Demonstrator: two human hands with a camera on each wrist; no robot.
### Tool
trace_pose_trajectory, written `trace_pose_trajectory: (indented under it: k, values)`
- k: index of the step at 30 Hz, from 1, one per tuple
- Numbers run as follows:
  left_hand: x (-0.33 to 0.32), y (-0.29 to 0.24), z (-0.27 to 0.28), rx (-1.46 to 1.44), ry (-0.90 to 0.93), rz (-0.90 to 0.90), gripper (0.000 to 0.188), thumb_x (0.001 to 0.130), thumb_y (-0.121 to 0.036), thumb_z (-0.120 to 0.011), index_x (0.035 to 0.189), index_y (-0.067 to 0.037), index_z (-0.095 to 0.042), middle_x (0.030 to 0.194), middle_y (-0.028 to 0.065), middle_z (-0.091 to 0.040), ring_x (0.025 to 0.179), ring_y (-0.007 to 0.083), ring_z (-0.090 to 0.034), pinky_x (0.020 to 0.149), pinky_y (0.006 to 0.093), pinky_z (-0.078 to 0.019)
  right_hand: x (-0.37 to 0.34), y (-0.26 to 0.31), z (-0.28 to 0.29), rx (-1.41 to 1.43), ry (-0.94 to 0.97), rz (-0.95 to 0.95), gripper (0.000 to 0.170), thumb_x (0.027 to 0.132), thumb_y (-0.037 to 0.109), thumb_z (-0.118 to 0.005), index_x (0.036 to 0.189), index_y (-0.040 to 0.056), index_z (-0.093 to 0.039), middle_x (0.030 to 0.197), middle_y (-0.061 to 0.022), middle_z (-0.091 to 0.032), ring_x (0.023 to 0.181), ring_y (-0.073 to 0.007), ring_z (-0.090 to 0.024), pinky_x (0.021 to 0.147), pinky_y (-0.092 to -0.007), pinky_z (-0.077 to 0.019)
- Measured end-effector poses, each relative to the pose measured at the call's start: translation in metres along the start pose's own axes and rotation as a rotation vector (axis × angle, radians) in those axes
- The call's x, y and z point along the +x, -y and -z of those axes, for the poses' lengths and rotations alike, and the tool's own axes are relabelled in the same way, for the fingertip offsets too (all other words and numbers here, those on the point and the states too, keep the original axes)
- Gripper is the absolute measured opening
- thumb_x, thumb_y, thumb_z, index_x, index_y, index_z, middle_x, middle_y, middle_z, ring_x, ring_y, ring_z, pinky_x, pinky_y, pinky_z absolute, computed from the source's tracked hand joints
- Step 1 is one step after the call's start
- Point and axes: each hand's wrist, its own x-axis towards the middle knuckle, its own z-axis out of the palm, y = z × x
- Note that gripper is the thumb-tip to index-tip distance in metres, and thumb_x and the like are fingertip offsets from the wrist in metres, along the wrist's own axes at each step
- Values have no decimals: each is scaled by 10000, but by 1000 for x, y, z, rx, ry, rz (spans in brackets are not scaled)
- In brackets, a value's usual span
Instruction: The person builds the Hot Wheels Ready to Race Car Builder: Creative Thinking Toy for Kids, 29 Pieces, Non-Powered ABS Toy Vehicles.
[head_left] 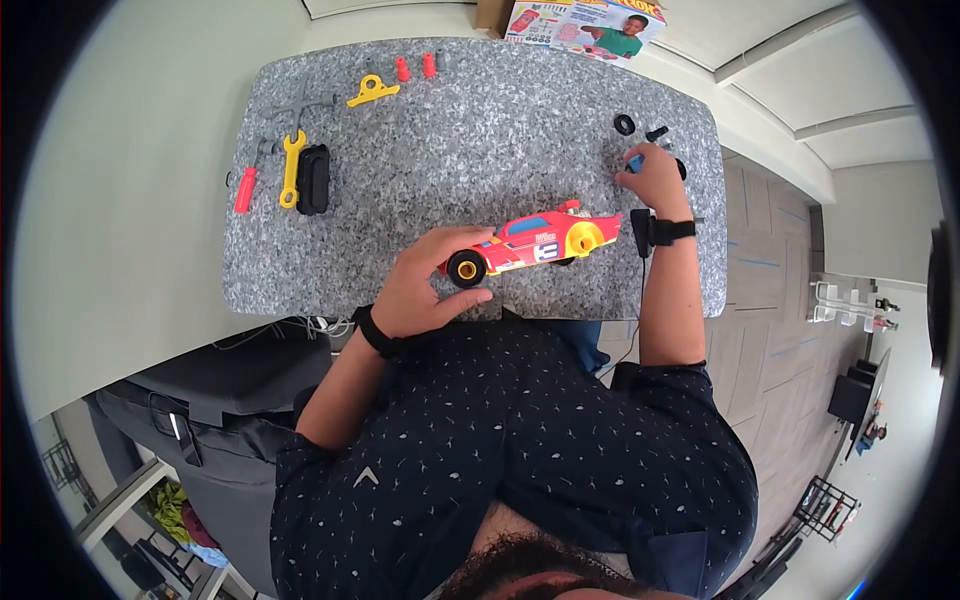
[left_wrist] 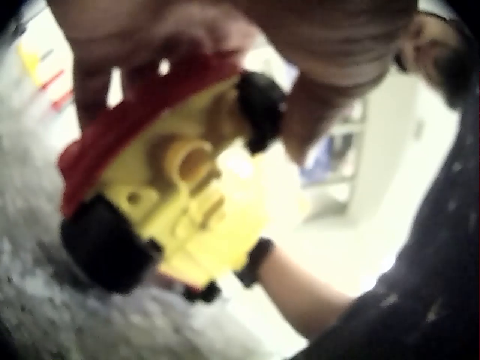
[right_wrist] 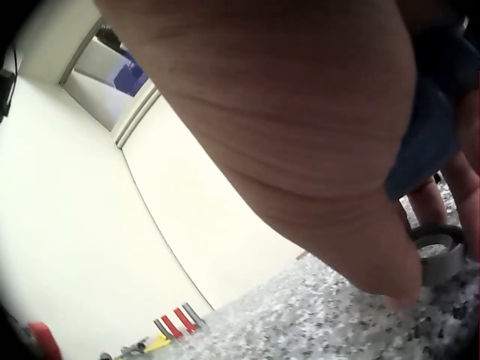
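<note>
My left hand (head_left: pixel 415 285) grips a red toy car (head_left: pixel 525 245) by its front end, thumb below and fingers over the top, near the table's front edge. A black wheel (head_left: pixel 466 268) shows at the car's front; the near rear wheel mount (head_left: pixel 583 240) is bare yellow. In the left wrist view the car's yellow underside (left_wrist: pixel 187 217) faces the camera. At the table's right, my right hand (head_left: pixel 660 185) holds a blue piece (right_wrist: pixel 431 139), its kind mostly hidden by the palm. Its fingertips reach down around a dark ring-shaped wheel part (right_wrist: pixel 442 259) on the table.
Beyond my right hand lie a black tyre (head_left: pixel 624 125) and a small black peg (head_left: pixel 656 133). At left are a yellow toy wrench (head_left: pixel 291 170), a red screwdriver (head_left: pixel 245 190) and a black tray-like part (head_left: pixel 314 180). A yellow bracket (head_left: pixel 372 90) and red pieces (head_left: pixel 402 70) sit farther back.
</note>
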Motion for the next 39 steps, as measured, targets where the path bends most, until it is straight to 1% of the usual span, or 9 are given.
trace_pose_trajectory:
  k: [3, 4, 9, 11, 13, 16, 21, 25, 39]
  values:
    - [0, 1, 1, -16, 4, -11, 706, 886, -184, -922, 1534, -84, -659, 1531, 140, -711, 1346, 317, -699, 1128, 417, -544, -22, 32, 25, 144, -110, -71, 354, 768, 178, -896, 1092, 55, -822, 952, -201, -807, 889, -419, -782, 847, -467, -620]
    - [0, 0, 1, -24, 12, -2, 705, 888, -171, -913, 1539, -84, -657, 1534, 136, -711, 1339, 316, -699, 1128, 415, -542, -30, 35, 28, 183, -145, -50, 285, 840, 139, -849, 1111, 56, -822, 880, -156, -797, 798, -325, -776, 783, -418, -610]
    - [-2, -4, 4, -62, 36, 45, 711, 894, -128, -876, 1564, -75, -643, 1538, 134, -707, 1315, 304, -700, 1122, 410, -538, -95, 144, 68, 625, -51, 134, 224, 947, -34, -768, 1146, 55, -821, 922, -90, -803, 817, -124, -728, 757, -333, -578]
    - [-2, -4, 4, -64, 30, 24, 699, 889, -121, -875, 1547, -65, -647, 1508, 134, -711, 1290, 292, -703, 1100, 397, -540, -117, 189, 71, 669, 113, 237, 224, 938, -37, -795, 1143, 54, -798, 963, -104, -800, 836, -206, -762, 773, -343, -584]
    - [-3, -2, 4, -65, 26, 1, 683, 882, -115, -875, 1524, -53, -649, 1467, 133, -714, 1263, 282, -704, 1080, 385, -540, -128, 216, 59, 693, 185, 414, 234, 922, -26, -798, 1137, 62, -764, 968, -118, -778, 876, -325, -769, 802, -397, -593]
    - [-8, 1, 4, -64, 33, 15, 636, 876, -124, -872, 1466, -37, -650, 1375, 139, -710, 1196, 290, -699, 1031, 388, -543, -127, 233, 35, 649, 216, 590, 240, 906, -22, -788, 1127, 57, -738, 1027, -148, -738, 974, -415, -734, 841, -469, -587]
    - [-12, 6, 1, -82, 6, 42, 575, 880, -164, -865, 1392, -25, -644, 1226, 153, -680, 1041, 321, -671, 922, 416, -541, -130, 246, 29, 521, 258, 523, 297, 883, 7, -851, 1164, 50, -769, 1174, -138, -728, 1073, -365, -740, 920, -427, -592]
    - [-14, 12, 0, -57, -5, 21, 611, 884, -171, -866, 1425, -15, -629, 1238, 160, -685, 1053, 321, -679, 928, 409, -545, -128, 241, 31, 591, 238, 561, 274, 898, 53, -843, 1152, 44, -742, 1189, -162, -683, 1063, -419, -714, 906, -490, -584]
    - [-13, 15, -8, -58, -60, -8, 624, 869, -218, -931, 1411, -56, -667, 1290, 146, -722, 1154, 337, -719, 988, 421, -568, -145, 236, 19, 552, 187, 587, 214, 925, 105, -859, 1086, 28, -741, 1236, -99, -654, 1076, -355, -731, 877, -462, -605]
